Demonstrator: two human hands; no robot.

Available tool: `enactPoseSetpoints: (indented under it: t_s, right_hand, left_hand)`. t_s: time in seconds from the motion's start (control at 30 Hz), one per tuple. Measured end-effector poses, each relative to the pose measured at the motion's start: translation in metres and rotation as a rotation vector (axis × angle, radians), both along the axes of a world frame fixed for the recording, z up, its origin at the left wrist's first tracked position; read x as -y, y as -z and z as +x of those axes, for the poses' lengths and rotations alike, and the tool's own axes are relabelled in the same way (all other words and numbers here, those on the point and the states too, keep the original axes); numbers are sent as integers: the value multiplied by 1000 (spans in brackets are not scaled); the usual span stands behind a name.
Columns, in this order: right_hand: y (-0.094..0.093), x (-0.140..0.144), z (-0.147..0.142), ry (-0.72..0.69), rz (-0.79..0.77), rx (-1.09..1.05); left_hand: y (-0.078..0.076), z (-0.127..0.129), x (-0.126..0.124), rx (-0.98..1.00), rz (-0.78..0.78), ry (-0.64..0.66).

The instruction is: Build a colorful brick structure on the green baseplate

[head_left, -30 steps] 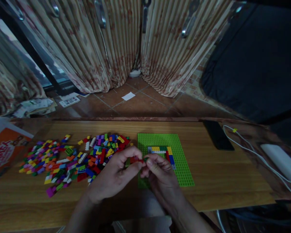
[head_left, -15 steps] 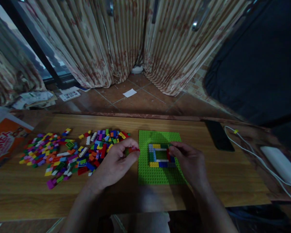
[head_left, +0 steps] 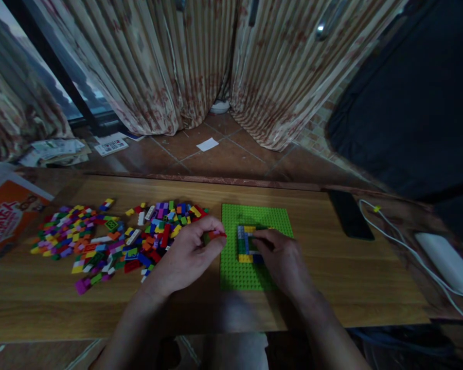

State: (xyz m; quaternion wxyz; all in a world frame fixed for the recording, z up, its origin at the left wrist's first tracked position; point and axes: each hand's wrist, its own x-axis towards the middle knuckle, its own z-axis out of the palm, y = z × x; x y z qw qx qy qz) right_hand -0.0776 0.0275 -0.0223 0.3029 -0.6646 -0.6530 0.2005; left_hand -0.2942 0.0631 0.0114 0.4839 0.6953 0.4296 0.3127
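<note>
A small red brick (head_left: 217, 235) is pinched between the thumb and fingertips of the left hand (head_left: 187, 254), which is held just above the wooden table (head_left: 332, 288) with the loose pile of coloured bricks (head_left: 111, 239) spread out to its left. Just to its right, the right hand (head_left: 283, 257) is laid with fingers curled and pressed down on the small frame of bricks (head_left: 246, 242) standing on the green baseplate (head_left: 239, 275); whether a brick is held under those fingers cannot be told.
</note>
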Motion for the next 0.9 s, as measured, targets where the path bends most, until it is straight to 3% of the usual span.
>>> enactPoseSetpoints:
  t_s: [0.3, 0.9]
  right_hand:
    - [3, -2, -6, -27, 4, 118]
    - [4, -2, -3, -22, -45, 83]
  left_hand:
    - [1, -3, 2, 27, -2, -13]
    - [2, -5, 2, 4, -20, -17]
